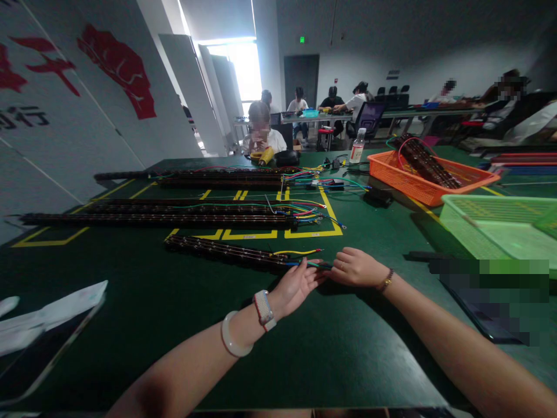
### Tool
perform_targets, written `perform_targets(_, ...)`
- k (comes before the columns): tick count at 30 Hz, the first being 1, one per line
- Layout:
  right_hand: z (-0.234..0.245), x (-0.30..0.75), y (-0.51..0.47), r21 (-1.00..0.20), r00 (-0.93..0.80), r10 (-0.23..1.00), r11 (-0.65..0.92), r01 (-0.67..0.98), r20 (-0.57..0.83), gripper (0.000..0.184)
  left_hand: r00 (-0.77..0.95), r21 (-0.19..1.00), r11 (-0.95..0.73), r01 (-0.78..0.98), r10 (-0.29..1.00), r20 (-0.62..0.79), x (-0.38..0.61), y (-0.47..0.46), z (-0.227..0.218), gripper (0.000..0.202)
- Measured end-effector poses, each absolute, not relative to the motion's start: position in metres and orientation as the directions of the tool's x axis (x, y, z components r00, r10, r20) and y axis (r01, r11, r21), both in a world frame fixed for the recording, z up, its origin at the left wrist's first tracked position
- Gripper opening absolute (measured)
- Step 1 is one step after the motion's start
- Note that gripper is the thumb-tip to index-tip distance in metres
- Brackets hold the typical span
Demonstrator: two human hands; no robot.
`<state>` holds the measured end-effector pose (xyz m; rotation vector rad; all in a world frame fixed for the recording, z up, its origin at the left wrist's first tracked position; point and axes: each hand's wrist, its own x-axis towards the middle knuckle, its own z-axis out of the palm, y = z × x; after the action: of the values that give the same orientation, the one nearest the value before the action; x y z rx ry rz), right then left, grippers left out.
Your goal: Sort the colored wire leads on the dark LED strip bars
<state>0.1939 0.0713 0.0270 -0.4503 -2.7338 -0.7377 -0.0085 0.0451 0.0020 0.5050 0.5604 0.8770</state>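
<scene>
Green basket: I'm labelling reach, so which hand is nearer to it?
Right. The right hand is left of the basket; the left hand is farther left.

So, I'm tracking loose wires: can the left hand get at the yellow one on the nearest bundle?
Probably yes: the yellow wire lies just beyond the left hand, with nothing visible across it, though that hand is at other wires of the bundle.

At the right end of the short bundle point(226, 251), wires point(313, 264) are gripped by the right hand point(357, 268) and touched by the left hand point(296, 288), its fingers outstretched; beyond the short bundle, longer bundles point(156, 219) are laid, and to its right a green basket point(462, 227) is placed
</scene>
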Motion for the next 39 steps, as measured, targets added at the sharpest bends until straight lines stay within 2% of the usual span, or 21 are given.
perform_targets(3, 0.026, 0.199, 0.076, 0.449, -0.882, 0.244, 0.787, 0.423, 0.403, 0.031, 0.532, 0.619, 0.544, -0.567, 0.815, -0.228, -0.009, 0.046, 0.000, 0.030)
perform_targets(6, 0.024, 0.201, 0.081, 0.412, -0.847, 0.337, 0.760, 0.502, 0.411, 0.035, 0.532, 0.624, 0.548, -0.558, 0.813, -0.238, -0.009, 0.047, -0.001, 0.030)
perform_targets(11, 0.018, 0.199, 0.088, 0.234, -0.761, 0.537, 0.738, 0.633, 0.364, 0.041, 0.472, 0.625, 0.554, -0.551, 0.824, -0.314, -0.008, 0.047, 0.001, 0.026)
perform_targets(16, 0.017, 0.196, 0.089, 0.073, -0.741, 0.616, 0.754, 0.653, 0.269, 0.044, 0.475, 0.624, 0.557, -0.548, 0.821, -0.316, -0.008, 0.047, 0.001, 0.027)
perform_targets(25, 0.011, 0.192, 0.092, 0.032, -0.487, 0.803, 0.508, 0.861, 0.345, 0.043, 0.526, 0.646, 0.545, -0.535, 0.813, -0.250, -0.010, 0.048, -0.002, 0.031)
perform_targets(30, 0.005, 0.188, 0.095, 0.008, -0.417, 0.830, 0.446, 0.895, 0.371, 0.039, 0.530, 0.653, 0.523, -0.548, 0.821, -0.212, -0.012, 0.048, -0.003, 0.034)
perform_targets(39, 0.004, 0.187, 0.095, 0.010, -0.546, 0.779, 0.571, 0.821, 0.309, 0.029, 0.508, 0.655, 0.516, -0.552, 0.831, -0.226, -0.010, 0.046, 0.001, 0.030)
